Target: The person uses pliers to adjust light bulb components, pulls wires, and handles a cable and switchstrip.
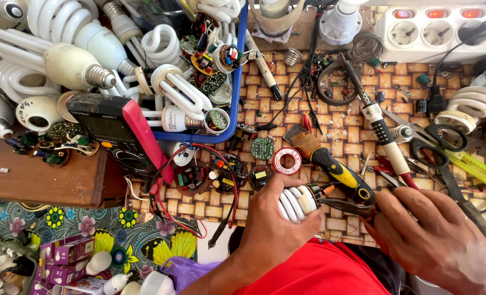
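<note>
1. Woven mat (pixel 357 136) covers the bench, crowded with tools, loose circuit boards and scraps of wire; a blue tray (pixel 238 82) at top left is heaped with old spiral lamps.
2. My left hand (pixel 270 229) is closed around a white spiral lamp (pixel 294 203), held just above the mat near my chest, tubes toward my palm and base end pointing right.
3. My right hand (pixel 434 240) grips pliers (pixel 344 206) by the handles, their tip right at the lamp's base end (whether they bite a wire there, I cannot tell).
4. Done, as I judge it: the lamp's base end looks opened, with orange parts showing at that end.
5. Left: whatever the pliers are working on there looks unfinished, and nothing is closed up again.
6. Close by lie a soldering iron (pixel 382 134), a yellow-and-black screwdriver (pixel 335 170), a solder reel (pixel 286 161), scissors (pixel 436 145) and a multimeter (pixel 120 134).
</note>
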